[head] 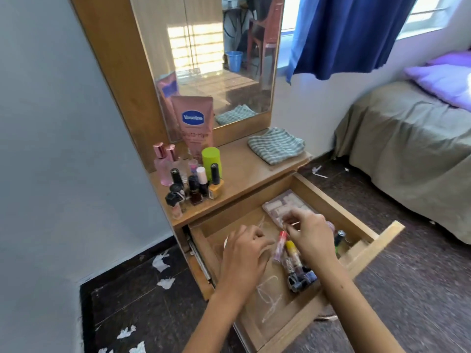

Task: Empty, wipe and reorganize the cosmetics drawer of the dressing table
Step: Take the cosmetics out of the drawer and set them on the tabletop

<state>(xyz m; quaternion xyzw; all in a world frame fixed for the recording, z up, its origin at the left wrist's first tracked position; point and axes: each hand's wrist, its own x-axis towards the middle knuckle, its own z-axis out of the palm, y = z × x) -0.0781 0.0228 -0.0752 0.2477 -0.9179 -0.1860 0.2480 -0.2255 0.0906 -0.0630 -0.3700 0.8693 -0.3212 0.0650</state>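
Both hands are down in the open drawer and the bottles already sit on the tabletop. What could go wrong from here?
1. The nail polish bottles stand packed upright near the tabletop's front edge; a bump while lifting more items out could topple them.
2. The right hand pinches something thin and blurred; it may slip back among the tubes.
3. The drawer sticks far out and could be knocked.

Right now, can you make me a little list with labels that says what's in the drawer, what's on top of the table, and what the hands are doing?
drawer: open drawer, pulled out
in drawer: clear compartment box at the back, small tubes and bottles near the middle
tabletop: Vaseline tube, green-capped bottle, nail polish bottles, folded striped cloth
left hand: fingers curled, inside the drawer; too blurred to tell whether it holds anything
right hand: pinches something small and thin
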